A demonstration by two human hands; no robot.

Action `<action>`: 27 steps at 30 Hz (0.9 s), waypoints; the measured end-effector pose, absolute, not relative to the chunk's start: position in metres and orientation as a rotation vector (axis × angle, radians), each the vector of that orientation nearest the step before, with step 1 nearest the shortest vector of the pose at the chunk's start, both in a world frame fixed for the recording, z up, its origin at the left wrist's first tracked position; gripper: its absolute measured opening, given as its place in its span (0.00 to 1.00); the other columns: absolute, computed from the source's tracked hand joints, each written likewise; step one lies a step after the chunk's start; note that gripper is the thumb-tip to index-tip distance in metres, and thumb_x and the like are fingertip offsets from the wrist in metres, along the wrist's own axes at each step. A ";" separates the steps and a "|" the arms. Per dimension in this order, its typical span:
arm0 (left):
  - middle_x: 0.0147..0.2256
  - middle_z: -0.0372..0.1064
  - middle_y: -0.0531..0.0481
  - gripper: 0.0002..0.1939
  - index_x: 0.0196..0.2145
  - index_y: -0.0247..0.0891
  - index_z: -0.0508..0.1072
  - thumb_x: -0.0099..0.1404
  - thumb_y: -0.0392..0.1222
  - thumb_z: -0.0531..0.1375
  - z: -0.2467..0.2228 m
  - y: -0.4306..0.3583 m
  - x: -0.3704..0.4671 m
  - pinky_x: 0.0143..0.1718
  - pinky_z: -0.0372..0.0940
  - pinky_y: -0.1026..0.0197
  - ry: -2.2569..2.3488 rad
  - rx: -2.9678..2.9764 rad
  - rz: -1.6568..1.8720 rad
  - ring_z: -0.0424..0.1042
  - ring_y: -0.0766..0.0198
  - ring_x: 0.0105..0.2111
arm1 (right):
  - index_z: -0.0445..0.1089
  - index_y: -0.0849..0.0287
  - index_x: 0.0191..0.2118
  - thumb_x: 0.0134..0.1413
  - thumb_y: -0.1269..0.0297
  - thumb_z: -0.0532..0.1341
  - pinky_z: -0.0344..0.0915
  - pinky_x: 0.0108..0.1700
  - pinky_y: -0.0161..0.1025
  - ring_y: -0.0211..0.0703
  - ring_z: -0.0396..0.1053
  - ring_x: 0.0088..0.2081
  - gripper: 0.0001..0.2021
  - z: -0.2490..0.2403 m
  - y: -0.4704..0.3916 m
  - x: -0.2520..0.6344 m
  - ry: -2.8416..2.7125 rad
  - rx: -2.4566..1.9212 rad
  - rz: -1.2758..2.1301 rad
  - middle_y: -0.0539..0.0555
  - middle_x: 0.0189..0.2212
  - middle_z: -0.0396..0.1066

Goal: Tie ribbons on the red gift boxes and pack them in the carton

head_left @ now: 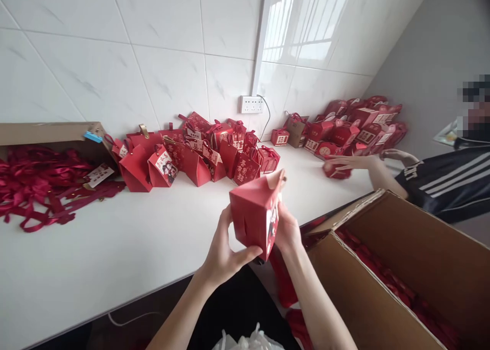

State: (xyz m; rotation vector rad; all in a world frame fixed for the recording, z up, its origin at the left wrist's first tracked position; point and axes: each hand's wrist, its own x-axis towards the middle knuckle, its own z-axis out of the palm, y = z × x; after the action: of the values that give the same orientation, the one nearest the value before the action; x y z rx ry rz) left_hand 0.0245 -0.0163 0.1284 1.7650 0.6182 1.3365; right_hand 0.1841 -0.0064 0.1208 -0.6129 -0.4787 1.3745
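In the head view, the left hand (225, 253) and the right hand (288, 230) grip a red box (250, 212) between them, held up in front of the body near the table's (153, 232) front edge — the left on its near-left side, thumb along the bottom, the right on its far-right side by the printed face. Behind it, small boxes (199, 156) stand in a loose row along the tiled wall (168, 79), below a socket (251, 104). At the far left, red ribbons (42, 186) spill out of a carton (49, 132) onto the table, a blue clip (93, 136) on the carton's edge. To the right, a pile (356, 125) of red boxes sits by the wall; a person (451, 181) in a striped dark sleeve has a hand at a small red packet (337, 170). An open cardboard box (383, 268) with red things inside stands at the lower right.
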 end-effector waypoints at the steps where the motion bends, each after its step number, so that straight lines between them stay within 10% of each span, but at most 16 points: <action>1: 0.55 0.59 0.43 0.42 0.61 0.48 0.48 0.56 0.49 0.66 0.124 -0.017 0.024 0.54 0.62 0.50 0.589 1.790 1.322 0.62 0.51 0.55 | 0.69 0.54 0.39 0.39 0.61 0.69 0.72 0.35 0.36 0.41 0.74 0.32 0.17 0.123 -0.011 0.194 -0.487 -0.638 1.283 0.48 0.33 0.75; 4: 0.53 0.62 0.45 0.54 0.63 0.55 0.35 0.53 0.46 0.69 0.116 -0.017 0.030 0.51 0.64 0.51 0.542 1.614 1.262 0.67 0.55 0.52 | 0.68 0.56 0.34 0.39 0.60 0.69 0.72 0.29 0.35 0.40 0.73 0.27 0.15 0.136 -0.027 0.218 -0.538 -0.846 1.106 0.49 0.28 0.75; 9: 0.37 0.71 0.47 0.33 0.46 0.37 0.66 0.51 0.63 0.64 0.128 -0.007 0.054 0.31 0.70 0.62 0.653 0.984 1.033 0.74 0.61 0.33 | 0.69 0.63 0.32 0.51 0.55 0.59 0.62 0.12 0.29 0.38 0.67 0.14 0.14 0.162 -0.066 0.238 -0.517 -1.091 1.301 0.50 0.15 0.69; 13: 0.28 0.72 0.48 0.27 0.34 0.34 0.70 0.53 0.63 0.62 0.143 -0.004 0.075 0.25 0.69 0.63 0.703 0.886 0.882 0.73 0.63 0.25 | 0.69 0.64 0.34 0.54 0.61 0.53 0.61 0.12 0.23 0.36 0.69 0.15 0.12 0.175 -0.097 0.249 -0.313 -1.060 1.560 0.49 0.14 0.67; 19: 0.44 0.72 0.43 0.27 0.55 0.38 0.60 0.63 0.54 0.56 0.135 -0.014 0.117 0.46 0.68 0.53 0.499 1.428 0.631 0.73 0.56 0.44 | 0.67 0.61 0.30 0.46 0.63 0.57 0.68 0.15 0.31 0.42 0.71 0.16 0.07 0.196 -0.172 0.309 -0.294 -1.344 0.953 0.50 0.14 0.69; 27: 0.64 0.49 0.44 0.31 0.63 0.41 0.50 0.65 0.40 0.54 0.083 -0.029 0.204 0.63 0.47 0.43 0.203 2.639 0.633 0.41 0.50 0.66 | 0.64 0.59 0.25 0.48 0.73 0.56 0.73 0.23 0.35 0.42 0.72 0.19 0.05 0.170 -0.196 0.442 -0.303 -2.057 0.370 0.51 0.16 0.71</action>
State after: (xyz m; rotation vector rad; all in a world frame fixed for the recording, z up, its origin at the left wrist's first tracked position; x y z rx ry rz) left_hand 0.2036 -0.0286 0.0835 2.6394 0.2027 0.6332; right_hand 0.4416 -0.1957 0.1700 -2.0570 -0.3029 0.3703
